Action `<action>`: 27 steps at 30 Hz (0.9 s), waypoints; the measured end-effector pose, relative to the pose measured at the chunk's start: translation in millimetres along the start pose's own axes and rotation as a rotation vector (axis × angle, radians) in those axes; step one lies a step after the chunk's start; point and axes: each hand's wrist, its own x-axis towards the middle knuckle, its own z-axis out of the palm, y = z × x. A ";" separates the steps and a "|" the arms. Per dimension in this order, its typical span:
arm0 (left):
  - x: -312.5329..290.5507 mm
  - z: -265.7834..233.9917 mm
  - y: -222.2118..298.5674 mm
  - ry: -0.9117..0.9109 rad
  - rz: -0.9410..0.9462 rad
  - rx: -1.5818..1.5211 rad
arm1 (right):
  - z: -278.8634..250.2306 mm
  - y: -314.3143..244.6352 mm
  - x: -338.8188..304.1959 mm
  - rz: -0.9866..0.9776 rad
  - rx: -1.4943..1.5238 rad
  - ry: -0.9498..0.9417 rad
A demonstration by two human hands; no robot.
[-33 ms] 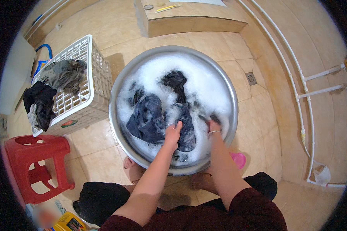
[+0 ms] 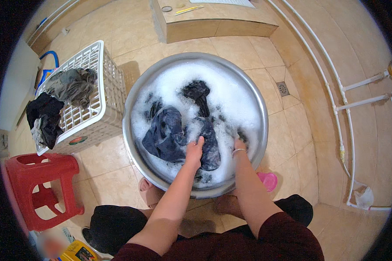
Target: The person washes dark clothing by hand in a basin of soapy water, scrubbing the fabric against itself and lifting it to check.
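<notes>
A wide metal basin (image 2: 260, 145) full of white suds (image 2: 233, 89) stands on the floor before me. Dark blue, wet cloth (image 2: 163, 139) lies in it, partly under foam. My left hand (image 2: 194, 151) is closed on the dark blue garment (image 2: 210, 150) near the basin's middle, its thumb on top and its other fingers mostly hidden. Farther right, my right hand (image 2: 239, 144), with a band at the wrist, dips into the suds. Something dark (image 2: 242, 135) shows at its fingers, too covered to name. Black cloth (image 2: 197, 91) pokes out of the foam beyond.
At left, a white plastic basket (image 2: 102, 82) stands upside down or on its side with grey and black clothes (image 2: 74, 85) on it. Nearby are a red stool (image 2: 67, 167) and a yellow container (image 2: 79, 251). A pink dish (image 2: 268, 181) sits right of the basin; pipes (image 2: 335, 100) line the wall.
My right hand has shifted slightly left and lower into the suds, and the dark thing at its fingers shows less. My left hand stays on the garment.
</notes>
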 end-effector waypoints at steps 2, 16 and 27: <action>3.2 -4.9 -4.7 0.085 0.064 0.000 | 28.2 1.6 -38.3 0.149 0.115 -0.140; -4.7 -13.6 -24.5 0.154 0.149 0.356 | 46.4 -0.8 -150.7 -0.495 -0.801 -0.105; 13.0 -23.2 -40.9 0.041 -0.084 -0.253 | 93.3 -37.1 -251.1 -0.699 -0.411 -0.202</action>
